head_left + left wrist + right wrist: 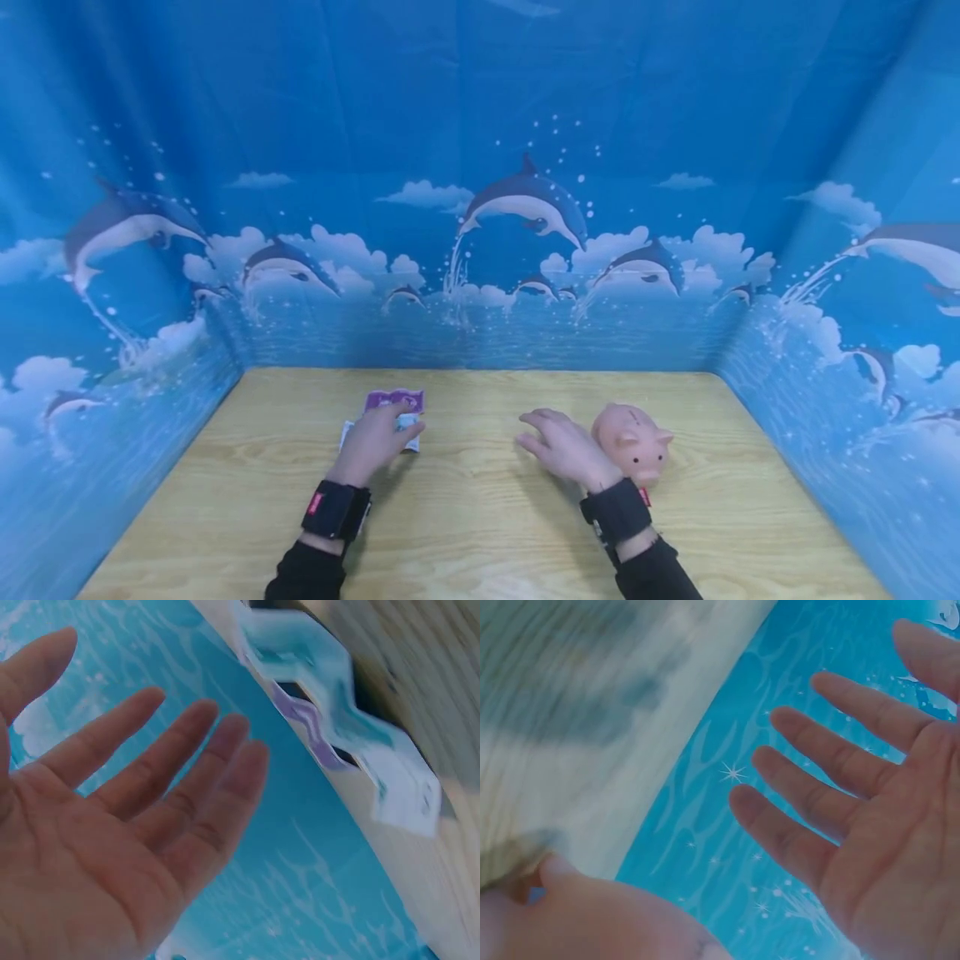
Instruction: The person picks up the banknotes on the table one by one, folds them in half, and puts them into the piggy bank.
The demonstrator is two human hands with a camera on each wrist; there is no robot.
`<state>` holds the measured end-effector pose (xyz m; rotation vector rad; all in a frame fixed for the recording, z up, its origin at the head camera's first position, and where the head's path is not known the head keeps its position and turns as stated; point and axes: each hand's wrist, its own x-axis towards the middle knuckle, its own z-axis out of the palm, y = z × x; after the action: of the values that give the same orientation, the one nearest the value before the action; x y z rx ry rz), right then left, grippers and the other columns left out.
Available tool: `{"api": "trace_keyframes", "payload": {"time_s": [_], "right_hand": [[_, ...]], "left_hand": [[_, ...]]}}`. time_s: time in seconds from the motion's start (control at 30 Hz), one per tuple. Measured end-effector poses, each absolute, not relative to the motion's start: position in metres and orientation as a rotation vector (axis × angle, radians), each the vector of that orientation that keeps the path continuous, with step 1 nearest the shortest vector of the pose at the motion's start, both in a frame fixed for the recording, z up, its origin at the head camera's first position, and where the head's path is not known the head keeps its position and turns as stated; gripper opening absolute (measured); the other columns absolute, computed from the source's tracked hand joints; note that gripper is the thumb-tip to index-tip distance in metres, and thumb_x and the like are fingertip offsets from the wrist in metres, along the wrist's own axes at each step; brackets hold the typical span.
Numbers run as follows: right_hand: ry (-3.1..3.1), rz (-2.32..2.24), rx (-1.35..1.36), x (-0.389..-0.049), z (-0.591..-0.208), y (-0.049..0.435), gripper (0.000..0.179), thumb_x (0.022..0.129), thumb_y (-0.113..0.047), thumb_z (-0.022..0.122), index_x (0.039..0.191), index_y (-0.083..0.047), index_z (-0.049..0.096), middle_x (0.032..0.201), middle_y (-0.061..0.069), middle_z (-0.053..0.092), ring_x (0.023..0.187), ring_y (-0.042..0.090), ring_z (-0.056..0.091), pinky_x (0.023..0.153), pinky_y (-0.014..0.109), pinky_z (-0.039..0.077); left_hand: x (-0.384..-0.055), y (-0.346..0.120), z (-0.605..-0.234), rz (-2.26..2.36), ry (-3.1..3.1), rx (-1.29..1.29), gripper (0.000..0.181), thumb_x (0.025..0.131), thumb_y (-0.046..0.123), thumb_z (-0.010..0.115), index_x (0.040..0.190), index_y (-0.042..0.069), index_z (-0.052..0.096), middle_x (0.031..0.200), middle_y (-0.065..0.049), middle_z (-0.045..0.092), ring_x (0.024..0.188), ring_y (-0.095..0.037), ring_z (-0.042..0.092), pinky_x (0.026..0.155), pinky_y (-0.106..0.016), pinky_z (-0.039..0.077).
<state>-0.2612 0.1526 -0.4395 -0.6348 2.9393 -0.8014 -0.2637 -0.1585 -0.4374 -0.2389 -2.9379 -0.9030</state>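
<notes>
My left hand [377, 443] hovers over two creased paper slips, its fingers spread loosely and holding nothing. One slip is purple [382, 400] and lies farther back; the other is teal and white [410, 442], partly hidden under the hand. In the left wrist view the teal slip [300, 656] looks wavy and stands off the wood, with the purple slip [319, 731] behind it. A pink piggy bank [633, 437] with a slot on its back sits just right of my right hand [566, 448]. That hand is empty, fingers extended, apart from the piggy bank [622, 922].
A light wood-grain table [465, 517] carries everything. Blue curtains printed with dolphins [525, 200] and clouds rise along its back, left and right edges. Black bands [617, 510] wrap both wrists.
</notes>
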Motion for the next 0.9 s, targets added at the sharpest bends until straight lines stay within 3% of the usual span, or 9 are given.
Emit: {"api": "trace_keyframes", "payload": {"time_s": [0.23, 0.5, 0.7, 0.9], "right_hand": [[2.872, -0.825, -0.648, -0.266, -0.443, 0.148, 0.047, 0.102, -0.033, 0.052, 0.139, -0.005, 0.053, 0.145, 0.022, 0.049, 0.134, 0.038, 0.045, 0.11, 0.056, 0.039], [2.885, -0.799, -0.648, -0.268, -0.444, 0.148, 0.046, 0.101, -0.031, 0.053, 0.138, -0.004, 0.054, 0.143, 0.021, 0.051, 0.133, 0.039, 0.047, 0.11, 0.055, 0.04], [2.858, -0.801, -0.666, -0.266, -0.442, 0.148, 0.045, 0.102, -0.031, 0.052, 0.138, -0.004, 0.054, 0.143, 0.021, 0.051, 0.133, 0.039, 0.046, 0.11, 0.056, 0.039], [2.824, -0.796, -0.673, -0.266, -0.441, 0.148, 0.046, 0.102, -0.031, 0.052, 0.139, -0.003, 0.053, 0.143, 0.02, 0.051, 0.134, 0.038, 0.046, 0.111, 0.056, 0.038]], "left_hand": [[-0.264, -0.182, -0.441, -0.844, -2.984, -0.056, 0.052, 0.093, 0.032, 0.065, 0.129, -0.004, 0.059, 0.127, -0.027, 0.061, 0.117, -0.044, 0.058, 0.098, -0.057, 0.048], [-0.268, -0.197, -0.449, -0.69, -3.048, 0.186, 0.059, 0.088, 0.034, 0.069, 0.128, -0.008, 0.056, 0.114, -0.032, 0.059, 0.103, -0.048, 0.056, 0.077, -0.06, 0.052], [-0.268, -0.201, -0.457, -0.661, -3.079, 0.251, 0.059, 0.086, 0.032, 0.071, 0.124, -0.01, 0.056, 0.109, -0.031, 0.055, 0.102, -0.047, 0.053, 0.079, -0.061, 0.05], [-0.268, -0.202, -0.463, -0.648, -3.078, 0.279, 0.071, 0.086, 0.035, 0.07, 0.132, -0.012, 0.046, 0.119, -0.039, 0.048, 0.111, -0.054, 0.048, 0.087, -0.066, 0.046]]}}
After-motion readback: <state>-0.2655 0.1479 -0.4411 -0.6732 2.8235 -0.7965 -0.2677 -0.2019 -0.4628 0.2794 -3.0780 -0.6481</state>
